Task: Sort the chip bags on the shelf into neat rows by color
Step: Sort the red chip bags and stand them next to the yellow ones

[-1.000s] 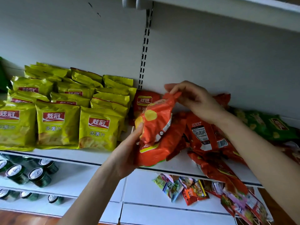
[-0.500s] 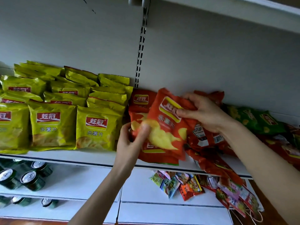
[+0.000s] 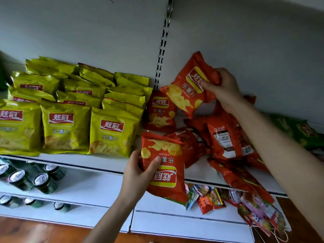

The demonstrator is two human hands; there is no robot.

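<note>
Yellow chip bags (image 3: 66,127) stand in neat rows on the left of the white shelf (image 3: 105,163). Beside them one red bag (image 3: 160,113) stands upright against the back. My right hand (image 3: 222,88) grips another red bag (image 3: 187,88) by its top corner, lifted and tilted above the shelf. My left hand (image 3: 138,174) holds an upside-down red bag (image 3: 164,174) over the shelf's front edge. More red bags (image 3: 226,139) lie in a loose heap under my right forearm. Green bags (image 3: 298,132) lie at the far right.
The shelf below carries dark drink cans (image 3: 40,179) on the left and small mixed snack packets (image 3: 208,197) in the middle and right. A slotted metal upright (image 3: 163,44) runs up the back wall. Wooden floor (image 3: 35,232) shows at the bottom.
My right hand has lifted its red bag up and back toward the wall. My left hand has pulled another red bag forward off the shelf's front edge, upside down.
</note>
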